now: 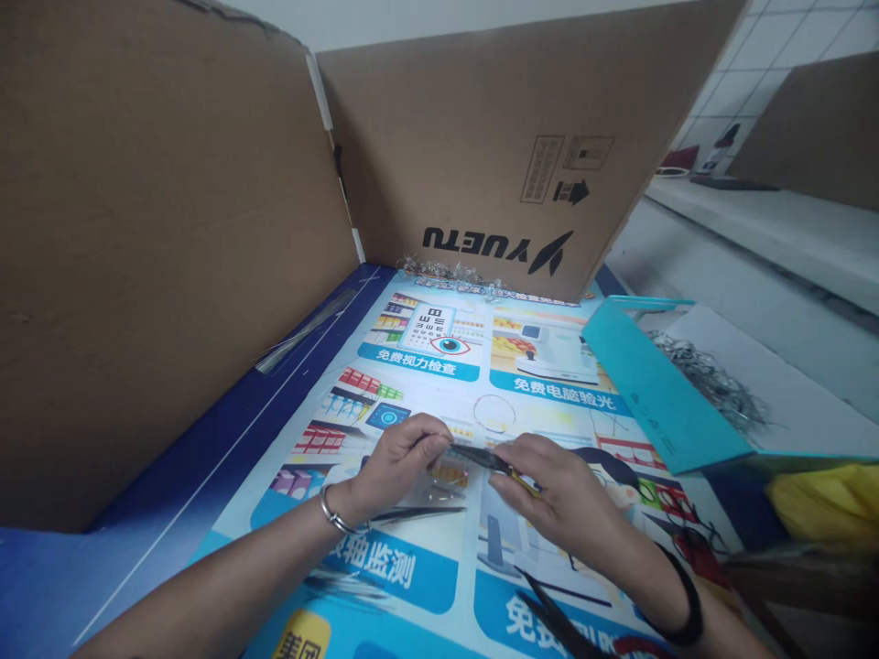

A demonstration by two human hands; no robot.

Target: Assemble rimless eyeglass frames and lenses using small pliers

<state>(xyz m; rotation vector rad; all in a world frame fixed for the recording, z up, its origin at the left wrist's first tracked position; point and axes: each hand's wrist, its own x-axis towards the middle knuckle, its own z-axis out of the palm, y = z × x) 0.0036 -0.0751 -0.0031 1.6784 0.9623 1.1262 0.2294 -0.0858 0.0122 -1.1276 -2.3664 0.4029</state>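
Now, left hand [398, 462]: fingertips pinch the 9 o'clock end of the thin dark rod [481, 455].
Right hand [553, 499]: fingers pinch its 3 o'clock end.
Rod's place: mid-frame, just above the poster [426, 366].
Teal box [659, 394]: 3 o'clock, holding metal scraps [714, 375].

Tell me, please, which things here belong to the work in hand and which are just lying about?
In hand: thin dark piece, pinched between left hand and right hand, over the printed poster.
Lying about: teal tray of metal scraps, cardboard screen, yellow cloth, dark tool at the bottom edge.
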